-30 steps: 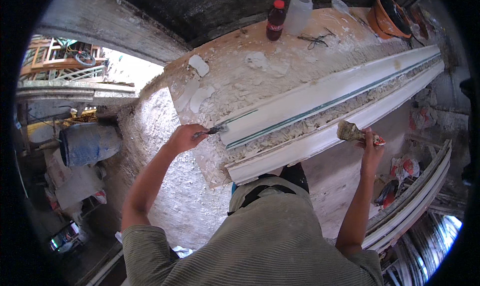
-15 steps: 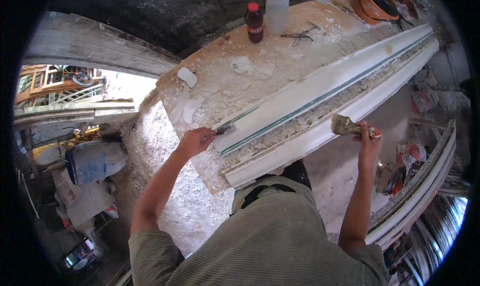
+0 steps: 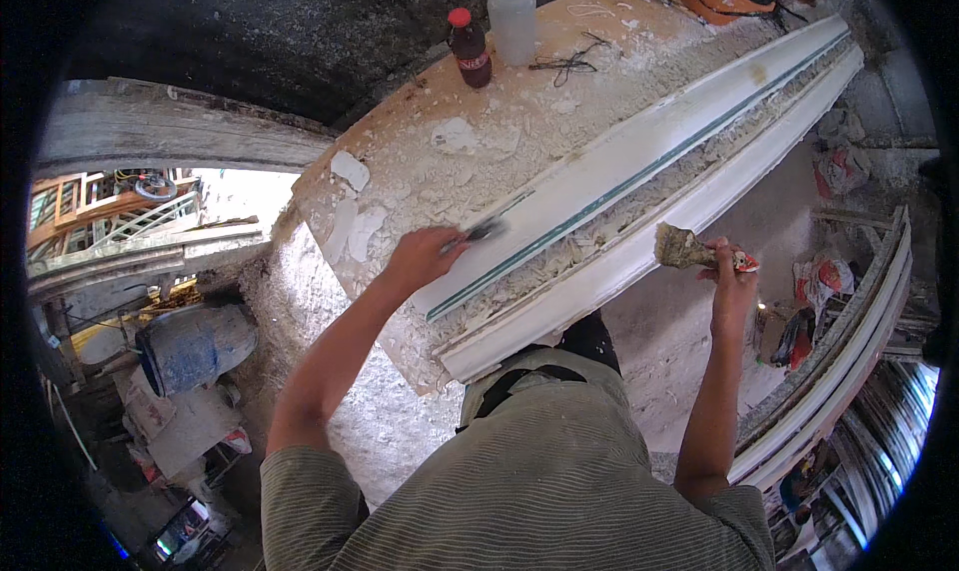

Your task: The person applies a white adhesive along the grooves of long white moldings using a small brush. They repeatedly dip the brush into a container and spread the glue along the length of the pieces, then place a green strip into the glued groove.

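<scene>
My left hand [image 3: 423, 259] is closed on a small scraper [image 3: 487, 229], blurred by motion, with its dark blade at the far edge of a long white moulding strip [image 3: 599, 176]. A teal line runs along this strip. My right hand [image 3: 734, 291] grips a wide paintbrush [image 3: 682, 247] by its handle, bristles pointing left and caked with pale material. The brush is held up by the near white strip [image 3: 579, 289], apart from my left hand. Crumbly plaster debris [image 3: 589, 239] fills the gap between the two strips.
The worktable [image 3: 400, 141] is crusted with plaster scraps. Along its far side stand a red-capped dark bottle [image 3: 470, 51], a translucent jar [image 3: 513, 26] and an orange bucket [image 3: 714, 1]. A blue barrel [image 3: 195, 346] lies at left; long white mouldings [image 3: 849, 371] rest at right.
My left hand has slid the scraper to the right and slightly away along the far strip's edge. The right hand with the brush has hardly moved. The whole view has shifted slightly.
</scene>
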Available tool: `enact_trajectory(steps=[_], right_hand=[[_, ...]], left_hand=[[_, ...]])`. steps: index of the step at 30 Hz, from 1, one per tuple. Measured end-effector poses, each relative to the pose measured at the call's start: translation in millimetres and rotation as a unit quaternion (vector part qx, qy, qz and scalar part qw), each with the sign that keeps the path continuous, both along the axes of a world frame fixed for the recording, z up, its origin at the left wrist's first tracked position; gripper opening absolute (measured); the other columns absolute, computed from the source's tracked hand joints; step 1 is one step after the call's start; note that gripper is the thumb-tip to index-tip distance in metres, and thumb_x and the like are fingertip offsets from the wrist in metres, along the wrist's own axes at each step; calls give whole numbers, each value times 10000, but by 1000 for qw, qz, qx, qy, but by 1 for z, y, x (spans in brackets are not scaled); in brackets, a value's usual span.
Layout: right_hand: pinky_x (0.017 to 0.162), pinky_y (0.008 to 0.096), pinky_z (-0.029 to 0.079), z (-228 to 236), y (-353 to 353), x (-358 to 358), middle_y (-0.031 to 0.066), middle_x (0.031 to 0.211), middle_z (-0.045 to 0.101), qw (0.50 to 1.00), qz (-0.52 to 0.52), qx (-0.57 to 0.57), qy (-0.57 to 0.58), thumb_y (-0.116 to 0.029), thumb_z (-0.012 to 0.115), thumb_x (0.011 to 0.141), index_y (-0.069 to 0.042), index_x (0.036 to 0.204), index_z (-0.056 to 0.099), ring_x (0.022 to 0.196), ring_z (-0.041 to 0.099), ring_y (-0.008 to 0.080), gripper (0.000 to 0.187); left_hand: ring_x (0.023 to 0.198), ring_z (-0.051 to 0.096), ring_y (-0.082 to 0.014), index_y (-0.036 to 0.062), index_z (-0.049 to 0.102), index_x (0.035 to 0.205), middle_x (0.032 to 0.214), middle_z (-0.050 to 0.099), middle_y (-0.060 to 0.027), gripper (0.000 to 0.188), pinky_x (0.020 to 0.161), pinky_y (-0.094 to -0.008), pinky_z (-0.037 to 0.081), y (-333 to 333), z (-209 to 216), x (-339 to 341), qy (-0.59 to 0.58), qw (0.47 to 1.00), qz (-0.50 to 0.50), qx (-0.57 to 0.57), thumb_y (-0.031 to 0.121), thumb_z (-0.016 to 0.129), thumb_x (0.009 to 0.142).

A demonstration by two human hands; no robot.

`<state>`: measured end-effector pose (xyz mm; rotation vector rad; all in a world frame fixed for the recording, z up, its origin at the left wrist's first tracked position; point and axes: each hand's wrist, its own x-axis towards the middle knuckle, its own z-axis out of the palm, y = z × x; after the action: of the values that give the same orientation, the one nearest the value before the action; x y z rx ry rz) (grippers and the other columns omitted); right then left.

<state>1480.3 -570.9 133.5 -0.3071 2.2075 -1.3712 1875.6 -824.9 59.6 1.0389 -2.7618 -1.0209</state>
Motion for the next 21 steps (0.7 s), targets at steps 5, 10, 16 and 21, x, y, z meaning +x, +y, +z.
enact_trajectory(steps=[5, 10, 16, 21], right_hand=[[587, 307, 540, -4, -3, -4, 98, 919, 700, 999, 3, -46, -20, -308, 651, 983, 10, 994, 688, 772, 676, 171, 320], [583, 317, 538, -5, -4, -20, 97, 904, 701, 999, 11, -43, -4, -320, 668, 973, 8, 967, 684, 767, 679, 170, 329], [599, 300, 550, -12, -10, -42, 106, 957, 702, 994, -45, -76, -58, -294, 655, 981, 13, 1027, 676, 778, 675, 169, 312], [606, 313, 559, -16, -26, -54, 112, 979, 704, 996, 8, -80, -48, -273, 656, 980, 16, 1043, 666, 791, 678, 175, 296]], left_hand=[[879, 688, -371, 97, 710, 973, 884, 711, -176, 284, 774, -481, 545, -13, -30, -140, 27, 998, 6, -50, 365, 621, 938], [859, 686, -375, 103, 705, 959, 864, 713, -168, 296, 751, -492, 543, -9, -7, -110, -42, 999, 6, -29, 383, 611, 937], [868, 693, -365, 87, 701, 990, 903, 713, -184, 303, 766, -499, 541, -21, -19, -176, -16, 999, -17, -36, 374, 626, 926], [898, 678, -397, 79, 692, 1006, 946, 708, -197, 299, 811, -526, 530, -38, -39, -325, 9, 999, 7, -42, 356, 612, 927]])
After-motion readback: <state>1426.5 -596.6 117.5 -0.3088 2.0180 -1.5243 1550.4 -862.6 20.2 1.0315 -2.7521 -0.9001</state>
